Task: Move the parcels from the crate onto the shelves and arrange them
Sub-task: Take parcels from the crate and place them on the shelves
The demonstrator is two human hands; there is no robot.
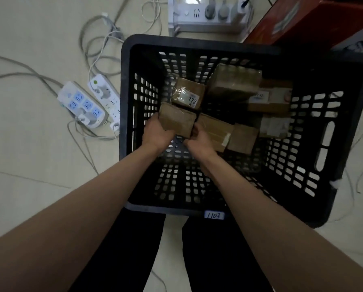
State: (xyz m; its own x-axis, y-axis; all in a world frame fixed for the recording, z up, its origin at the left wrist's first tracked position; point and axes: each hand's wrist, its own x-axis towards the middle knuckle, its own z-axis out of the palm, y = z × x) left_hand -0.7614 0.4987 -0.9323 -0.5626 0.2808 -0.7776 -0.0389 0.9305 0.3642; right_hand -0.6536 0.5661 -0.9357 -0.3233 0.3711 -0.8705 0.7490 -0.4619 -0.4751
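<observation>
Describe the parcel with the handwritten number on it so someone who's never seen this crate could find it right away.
Look into the black plastic crate on the floor. Toward its far left corner, just beyond the parcel held in both hands, sits a small brown cardboard parcel. Among the parcels here, only its white label shows a large handwritten 772.

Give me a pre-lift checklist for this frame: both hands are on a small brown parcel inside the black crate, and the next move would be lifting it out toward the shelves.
1. Left hand grips the small brown parcel at its left end: ok.
2. Right hand holds the parcel's right end: ok, though its fingertips are hidden.
3. Parcel free of the 772-labelled parcel behind it: cannot tell, they look to be touching.
4. Space above the black crate open for lifting: ok.
5. Power strips and cables on the floor to the left: not ok, trip hazard.
6. Shelves in view: not ok, destination unseen.
</observation>
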